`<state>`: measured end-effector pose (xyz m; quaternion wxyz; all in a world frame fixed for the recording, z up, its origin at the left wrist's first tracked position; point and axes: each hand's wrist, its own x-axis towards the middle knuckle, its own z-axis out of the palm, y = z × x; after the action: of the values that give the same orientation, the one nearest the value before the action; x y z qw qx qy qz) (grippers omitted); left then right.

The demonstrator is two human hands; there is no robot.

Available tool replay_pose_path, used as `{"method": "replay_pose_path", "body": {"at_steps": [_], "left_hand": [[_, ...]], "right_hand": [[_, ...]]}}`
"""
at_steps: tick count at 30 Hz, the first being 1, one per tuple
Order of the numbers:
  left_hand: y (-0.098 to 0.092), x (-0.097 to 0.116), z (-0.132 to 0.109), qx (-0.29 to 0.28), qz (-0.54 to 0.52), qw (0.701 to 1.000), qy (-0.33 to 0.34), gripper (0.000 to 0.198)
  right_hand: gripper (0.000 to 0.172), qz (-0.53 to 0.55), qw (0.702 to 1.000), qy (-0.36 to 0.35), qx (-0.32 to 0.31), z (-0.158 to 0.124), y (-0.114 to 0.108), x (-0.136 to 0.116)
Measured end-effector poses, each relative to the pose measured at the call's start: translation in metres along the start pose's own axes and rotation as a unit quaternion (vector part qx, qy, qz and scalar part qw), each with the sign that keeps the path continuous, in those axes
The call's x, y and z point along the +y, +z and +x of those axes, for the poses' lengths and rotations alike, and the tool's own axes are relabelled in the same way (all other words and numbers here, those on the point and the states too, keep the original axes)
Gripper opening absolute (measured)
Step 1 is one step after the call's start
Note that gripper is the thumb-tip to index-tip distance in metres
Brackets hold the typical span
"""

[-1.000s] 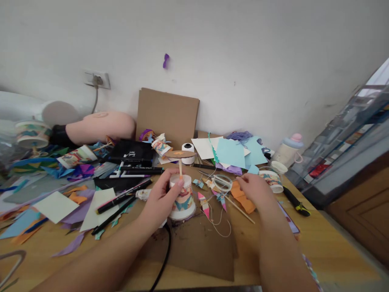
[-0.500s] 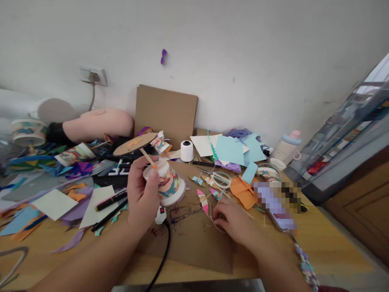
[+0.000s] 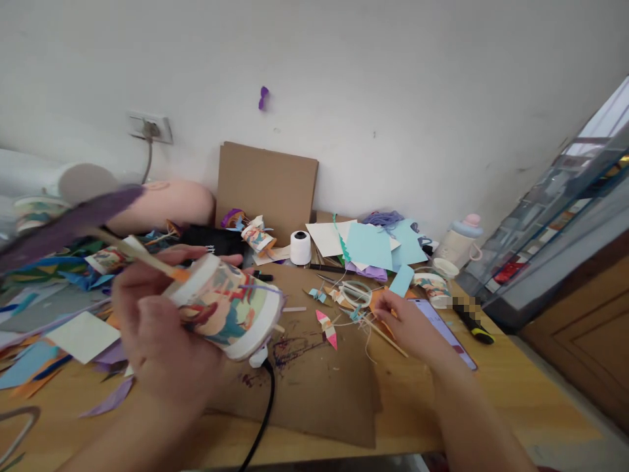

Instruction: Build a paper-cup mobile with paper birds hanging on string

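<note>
My left hand (image 3: 167, 334) is closed around a patterned paper cup (image 3: 233, 301) tilted on its side. A thin wooden stick (image 3: 142, 252) comes out of the cup's end and bears a purple-faced disc (image 3: 69, 226), blurred by motion. My right hand (image 3: 410, 328) is low over the table, thumb and fingers pinched beside orange paper (image 3: 378, 298); what is between them is hidden. Close to those fingertips are scissors (image 3: 356, 293), thin white string (image 3: 368, 344), a wooden skewer (image 3: 388, 337) and a pink-tipped paper piece (image 3: 326, 330).
A brown cardboard sheet (image 3: 314, 400) covers the table's middle, with a black cable (image 3: 268, 406) across it. Paper scraps lie at left. Behind are a white thread spool (image 3: 300, 248) and blue paper (image 3: 368, 246). A phone (image 3: 449, 337), cutter (image 3: 472, 319) and bottle (image 3: 460, 242) stand or lie right.
My left hand has brought the cup nearer and tipped it, swinging the disc left and down. My right hand has moved right and up, from the pink-tipped paper to the orange paper.
</note>
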<state>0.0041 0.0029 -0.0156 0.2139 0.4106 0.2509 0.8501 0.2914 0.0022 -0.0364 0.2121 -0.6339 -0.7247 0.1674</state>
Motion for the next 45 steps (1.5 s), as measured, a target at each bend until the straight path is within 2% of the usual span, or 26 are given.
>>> {"method": "replay_pose_path", "body": {"at_steps": [2,4,7,9,10,13,15,17,19,22,27,30,35,39,45], "left_hand": [[0.004,0.005,-0.005,-0.024,-0.008,0.997,-0.073,0.018],[0.010,0.006,-0.012,-0.075,0.014,0.981,-0.180,0.021],[0.014,-0.004,-0.021,-0.159,0.065,0.912,-0.372,0.039],[0.015,-0.016,-0.027,-0.220,0.113,0.859,-0.448,0.046],[0.014,-0.023,-0.031,-0.252,0.142,0.841,-0.457,0.048],[0.011,-0.042,-0.039,-0.290,0.174,0.825,-0.453,0.043],[0.009,-0.053,-0.043,-0.310,0.198,0.821,-0.436,0.039],[0.008,-0.061,-0.043,-0.327,0.230,0.819,-0.412,0.036],[0.008,-0.068,-0.041,-0.339,0.261,0.819,-0.382,0.034],[0.011,-0.075,-0.038,-0.349,0.300,0.821,-0.336,0.038],[0.014,-0.087,-0.036,-0.357,0.343,0.828,-0.263,0.052],[0.012,-0.091,-0.036,-0.358,0.351,0.838,-0.215,0.053],[0.004,-0.082,-0.031,-0.335,0.336,0.865,-0.162,0.045],[0.000,-0.070,-0.025,-0.295,0.300,0.895,-0.150,0.039],[-0.005,-0.063,-0.016,-0.213,0.251,0.933,-0.144,0.029]], "right_hand": [[0.011,0.018,1.000,0.001,0.023,0.006,-0.005,0.002],[0.009,0.034,0.999,-0.006,0.042,0.011,-0.005,0.000],[0.013,0.048,0.997,-0.022,0.054,0.018,0.002,-0.007],[0.016,0.047,0.997,-0.023,0.054,0.023,0.005,-0.010],[0.018,0.042,0.997,-0.015,0.061,0.025,0.005,-0.010],[0.026,0.009,0.992,0.041,0.123,0.029,-0.005,0.002],[0.032,-0.022,0.981,0.093,0.170,0.031,-0.016,0.018],[0.031,-0.054,0.971,0.142,0.186,0.031,-0.024,0.036],[0.026,-0.085,0.967,0.173,0.165,0.031,-0.025,0.052],[0.024,-0.131,0.966,0.191,0.115,0.032,-0.015,0.063],[0.020,-0.226,0.945,0.217,0.096,0.038,0.003,0.058],[0.023,-0.275,0.928,0.230,0.097,0.040,0.008,0.053],[0.021,-0.302,0.920,0.237,0.076,0.039,0.011,0.050],[0.019,-0.288,0.919,0.258,0.072,0.040,0.010,0.051],[0.024,-0.189,0.936,0.287,0.080,0.042,0.005,0.059]]}}
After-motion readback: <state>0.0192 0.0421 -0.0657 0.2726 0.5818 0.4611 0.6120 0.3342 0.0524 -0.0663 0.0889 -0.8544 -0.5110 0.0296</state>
